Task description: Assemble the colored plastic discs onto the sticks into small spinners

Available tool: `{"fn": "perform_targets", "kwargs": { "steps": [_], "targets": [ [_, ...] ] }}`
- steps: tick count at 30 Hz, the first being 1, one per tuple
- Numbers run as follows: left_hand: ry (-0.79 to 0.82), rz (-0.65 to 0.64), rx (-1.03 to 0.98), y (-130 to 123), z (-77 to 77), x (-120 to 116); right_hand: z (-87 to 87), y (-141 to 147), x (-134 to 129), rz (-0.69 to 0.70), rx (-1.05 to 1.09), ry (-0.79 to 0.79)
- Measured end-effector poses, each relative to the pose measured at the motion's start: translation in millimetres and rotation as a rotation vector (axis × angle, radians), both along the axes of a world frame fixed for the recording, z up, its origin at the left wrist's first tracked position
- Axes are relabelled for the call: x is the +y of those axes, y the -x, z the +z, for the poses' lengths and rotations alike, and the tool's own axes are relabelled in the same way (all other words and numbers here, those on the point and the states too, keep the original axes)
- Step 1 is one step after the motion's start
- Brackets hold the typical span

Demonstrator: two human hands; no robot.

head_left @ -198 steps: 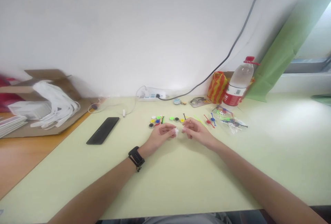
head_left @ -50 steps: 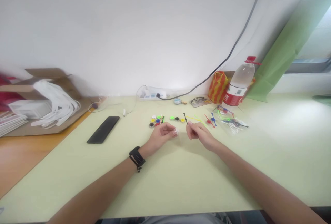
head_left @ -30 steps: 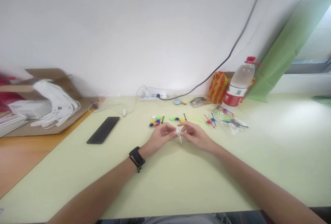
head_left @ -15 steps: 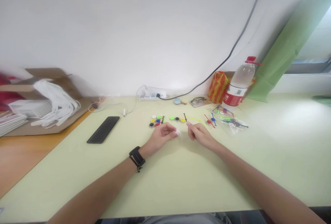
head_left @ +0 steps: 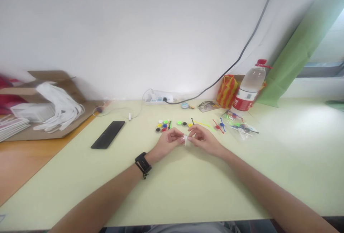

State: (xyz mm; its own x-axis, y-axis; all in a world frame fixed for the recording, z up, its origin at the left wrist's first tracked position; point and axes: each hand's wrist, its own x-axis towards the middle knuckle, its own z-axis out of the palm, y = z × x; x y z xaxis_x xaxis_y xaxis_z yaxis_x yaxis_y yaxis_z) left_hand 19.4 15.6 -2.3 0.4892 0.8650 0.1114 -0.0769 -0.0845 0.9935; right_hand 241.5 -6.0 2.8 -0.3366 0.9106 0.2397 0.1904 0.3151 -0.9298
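Between my two hands is a small clear-and-white piece, too small to name for certain. My left hand pinches it from the left with thumb and fingers. From the right, the thumb and fingertips of my right hand close on its other side. Just beyond my left hand lies a cluster of small coloured discs with thin sticks beside it. A green disc, a black disc and thin yellow strips lie past my fingertips. A red stick with a disc and a blue one are farther right.
Clear plastic bags of coloured parts lie to the right, before a large water bottle and a striped bag. A black phone is at left. A power strip sits by the wall; a cardboard box stands far left.
My right hand has moved left, from beside the dark stick to the small piece in my left hand, and its fingers now meet it. The left hand has stayed nearly still.
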Motion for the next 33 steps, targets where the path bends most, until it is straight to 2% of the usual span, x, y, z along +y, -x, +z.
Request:
{"fn": "perform_targets", "kwargs": {
  "steps": [5,10,15,19,22,24,28,33],
  "targets": [
    [-0.014,-0.006,0.005,0.2,-1.7,0.2,1.5,0.8,-1.6,0.029,-0.028,0.010],
    [-0.024,0.011,0.008,0.5,-0.1,0.0,0.7,-0.3,-2.8,-0.008,-0.041,-0.036],
    [-0.026,0.026,-0.002,-0.3,0.0,0.9,-0.9,-2.0,-2.5,-0.031,-0.007,-0.017],
    [0.001,0.049,-0.016,-1.1,-0.6,0.7,5.0,-4.8,-1.8,-0.047,-0.083,0.001],
    [0.026,0.046,-0.014,-1.1,-1.1,0.4,10.9,-5.9,-1.9,-0.103,-0.057,-0.045],
    [0.025,0.037,-0.016,-0.8,-2.0,0.8,12.2,-5.4,-1.8,-0.086,-0.016,-0.049],
    [0.012,0.022,-0.020,-0.4,-4.1,2.3,7.1,-2.7,-0.5,-0.045,0.065,-0.006],
    [0.026,0.010,-0.014,-1.0,-2.7,1.3,1.4,-0.4,-0.3,-0.043,0.018,-0.042]
  ]
}}
